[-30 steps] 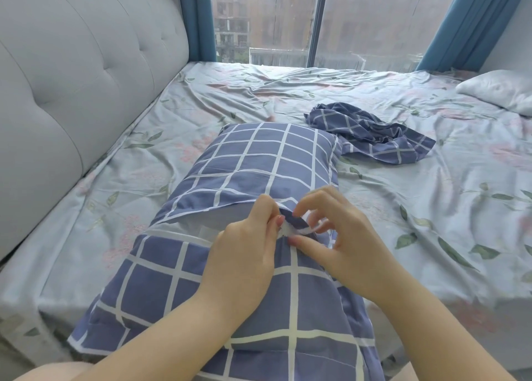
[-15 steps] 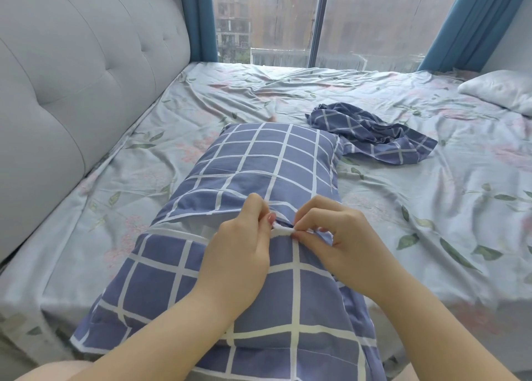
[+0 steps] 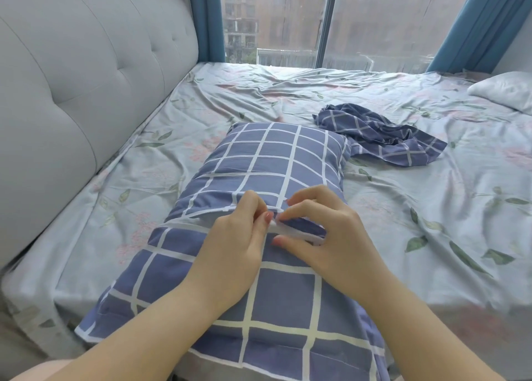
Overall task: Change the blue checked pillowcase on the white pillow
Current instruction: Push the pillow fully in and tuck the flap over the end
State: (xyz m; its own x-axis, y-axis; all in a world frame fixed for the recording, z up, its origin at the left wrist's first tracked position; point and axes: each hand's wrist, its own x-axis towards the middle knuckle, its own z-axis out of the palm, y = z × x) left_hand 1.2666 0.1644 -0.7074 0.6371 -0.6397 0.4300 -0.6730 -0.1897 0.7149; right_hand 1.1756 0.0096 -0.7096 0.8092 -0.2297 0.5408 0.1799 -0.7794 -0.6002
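Where the bed point(image 3: 431, 222) meets the padded headboard point(image 3: 86, 78) along its left edge, a strip of leaf-printed sheet shows beside the cased pillow. To the right, wrinkled sheet runs on to the right edge. Toward the far edge, below the window point(image 3: 288, 20), a second checked case point(image 3: 383, 135) lies crumpled at the cased pillow's far right corner. A bare white pillow point(image 3: 506, 92) sits at the far right corner of the bed.

The blue checked pillowcase point(image 3: 273, 161) is filled and plump, slate blue with a white grid. Its envelope opening runs across its middle, where a pale strip shows under the flap. Its long axis runs from the near edge of the bed toward the window, with the far end leaning slightly right, and the near end hangs over the near edge.

At the opening the left hand point(image 3: 230, 254) and the right hand point(image 3: 325, 236) meet. The left thumb and forefinger pinch the white hem point(image 3: 290, 231), and the right hand's curled fingers grip the same hem just beside them.
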